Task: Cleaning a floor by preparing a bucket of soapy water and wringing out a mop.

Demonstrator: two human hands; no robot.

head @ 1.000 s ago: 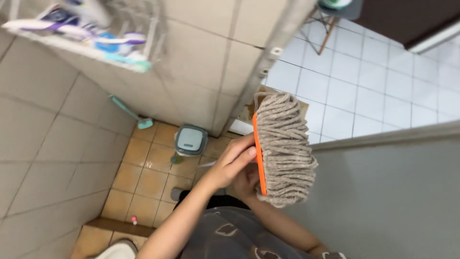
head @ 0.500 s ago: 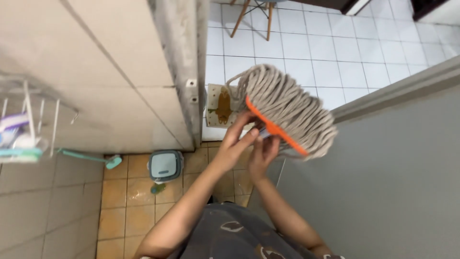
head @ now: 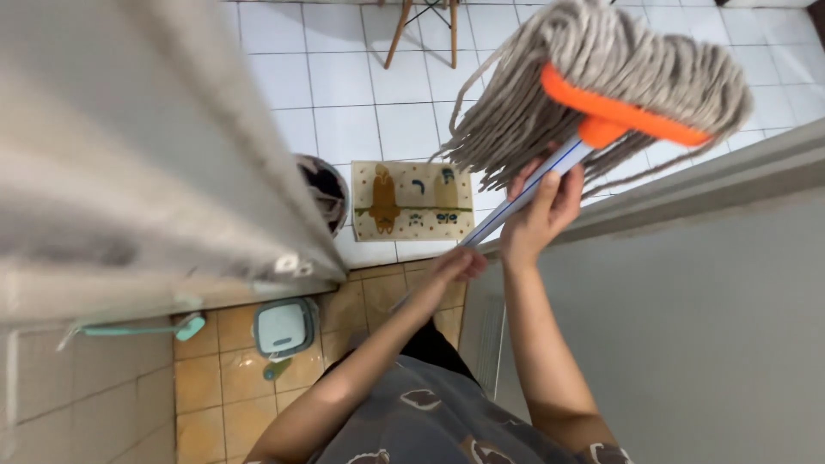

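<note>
Orange mop head with grey strings raised high, upside down, above doorway. Right hand wrapped closed round white-blue mop handle just under head. Left hand closed on same handle lower down. Small patterned mat on white tiles below; teal bin on brown tiles.

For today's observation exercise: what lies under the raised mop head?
Under the mop head lie white floor tiles and, lower left, a patterned mat. The right hand grips its handle. Strands hide the tiles directly beneath.
</note>
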